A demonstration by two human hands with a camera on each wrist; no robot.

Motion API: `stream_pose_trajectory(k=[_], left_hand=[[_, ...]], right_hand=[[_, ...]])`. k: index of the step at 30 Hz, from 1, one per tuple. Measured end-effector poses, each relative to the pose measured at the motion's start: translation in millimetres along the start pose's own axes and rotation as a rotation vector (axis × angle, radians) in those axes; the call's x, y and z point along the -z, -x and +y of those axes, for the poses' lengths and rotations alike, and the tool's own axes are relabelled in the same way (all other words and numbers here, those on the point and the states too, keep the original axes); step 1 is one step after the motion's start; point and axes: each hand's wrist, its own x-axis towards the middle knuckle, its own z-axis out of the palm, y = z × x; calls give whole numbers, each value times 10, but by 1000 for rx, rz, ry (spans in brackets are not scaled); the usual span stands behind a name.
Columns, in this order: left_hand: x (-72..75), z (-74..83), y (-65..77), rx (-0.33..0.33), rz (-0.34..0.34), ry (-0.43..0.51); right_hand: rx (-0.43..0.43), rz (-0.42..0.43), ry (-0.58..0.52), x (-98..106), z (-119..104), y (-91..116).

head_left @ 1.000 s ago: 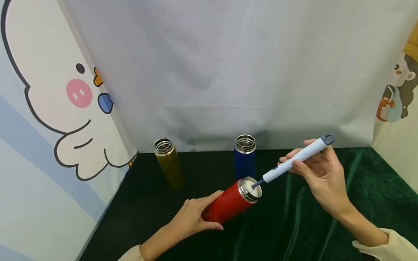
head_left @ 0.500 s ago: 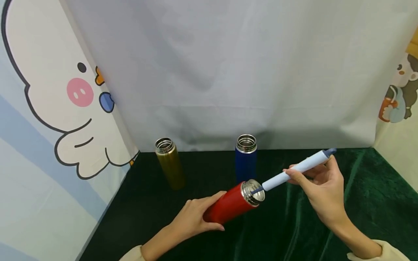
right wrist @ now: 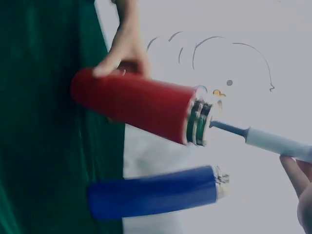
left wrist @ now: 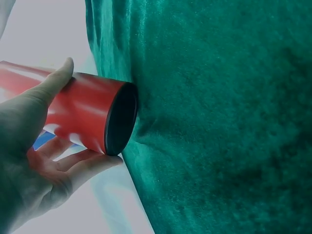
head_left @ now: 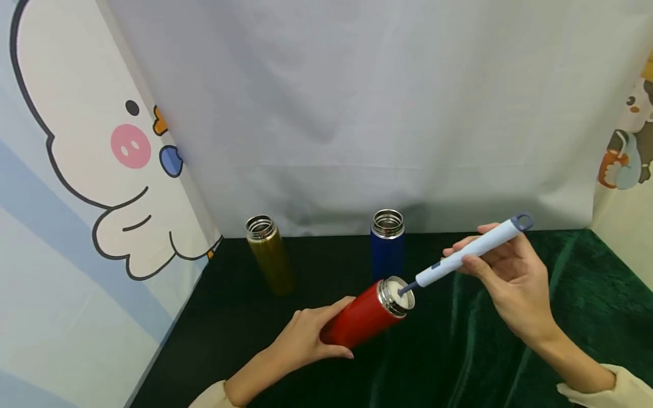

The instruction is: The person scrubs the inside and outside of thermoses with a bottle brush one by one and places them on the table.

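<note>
My left hand [head_left: 308, 334] grips a red bottle [head_left: 359, 317] near its base, tilting its open steel mouth up to the right. In the left wrist view the thumb lies over the red wall [left wrist: 87, 105] and the fingers are underneath, by the black base [left wrist: 122, 119]. A bottle brush with a pale blue handle [head_left: 469, 252] is pinched between the thumb and fingers of my right hand [head_left: 515, 289]. Its dark stem [right wrist: 229, 127] runs into the mouth, where the white brush head [head_left: 398, 296] shows; the rest of the head is hidden inside.
Just behind the red bottle stands an open blue bottle [head_left: 388, 255]. An open gold bottle [head_left: 270, 260] is farther left. Both are on a dark green cloth [head_left: 586, 283] covering the table, with a pale curtain [head_left: 357, 113] at the back and a cartoon-printed panel [head_left: 66, 141] on the left.
Half a second ago the brush was deeper in and its end ring edge-on; now it is drawn back and turned, the white head showing at the mouth. The left hand stays nearly still.
</note>
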Motion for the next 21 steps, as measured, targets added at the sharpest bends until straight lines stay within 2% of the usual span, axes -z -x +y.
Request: stream_pose_trajectory(k=[5,8,13,17,19,21], left_hand=[[6,-24,-4,-8,-1,-15],[8,-25,-12,-25,-5,-22],[28,5,-20,-66,-13,-40],[50,29,-15,-55,-4,-40],[57,28,-19,-49,2,-47],[59,27,-21,-48,-4,-55]], right_hand=[[43,231,-123,53,-92,-90],[5,276,-117,49,-98,-104],[-97,180,12,0,-60,-72],[-141,110,79,-34,-2,34],[-189,26,127,-55,60,137],[-257,-96,210,-77,124,253]])
